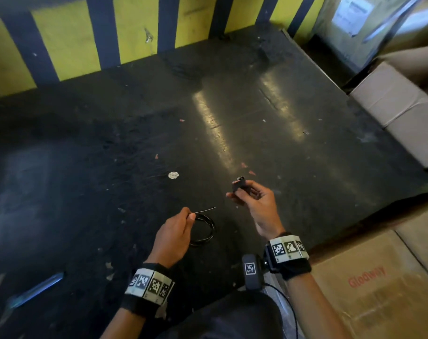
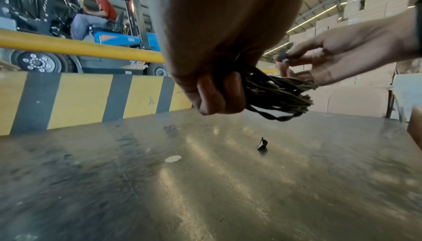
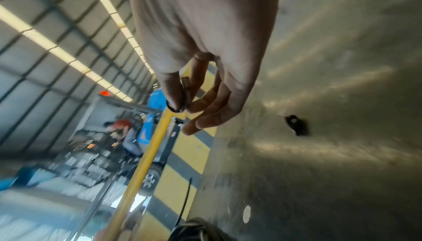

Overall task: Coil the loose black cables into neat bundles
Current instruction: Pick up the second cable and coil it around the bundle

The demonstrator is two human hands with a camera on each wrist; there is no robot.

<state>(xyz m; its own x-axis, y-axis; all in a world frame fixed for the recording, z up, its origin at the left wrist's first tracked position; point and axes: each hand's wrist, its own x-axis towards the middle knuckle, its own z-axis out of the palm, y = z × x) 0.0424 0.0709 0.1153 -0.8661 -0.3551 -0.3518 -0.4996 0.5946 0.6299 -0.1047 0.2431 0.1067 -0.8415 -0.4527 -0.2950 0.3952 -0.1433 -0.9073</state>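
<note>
Below, the dark metal platform (image 1: 269,123) spans the view, with cardboard boxes (image 1: 389,104) along its right edge; above it the left hand (image 1: 175,237) has its fingers curled tight round a coiled black cable (image 1: 204,230), one loose end (image 1: 205,209) projecting right; the right hand (image 1: 255,200), held apart from the left, pinches a small black strap (image 1: 238,182) between thumb and forefinger, remaining fingers loosely extended; a second small black piece (image 2: 262,144) lies on the platform.

Left hand (image 1: 175,232) fisted, thumb pinched against fingers; right hand (image 1: 255,196) raised beside it, thumb and forefinger pinched.
</note>
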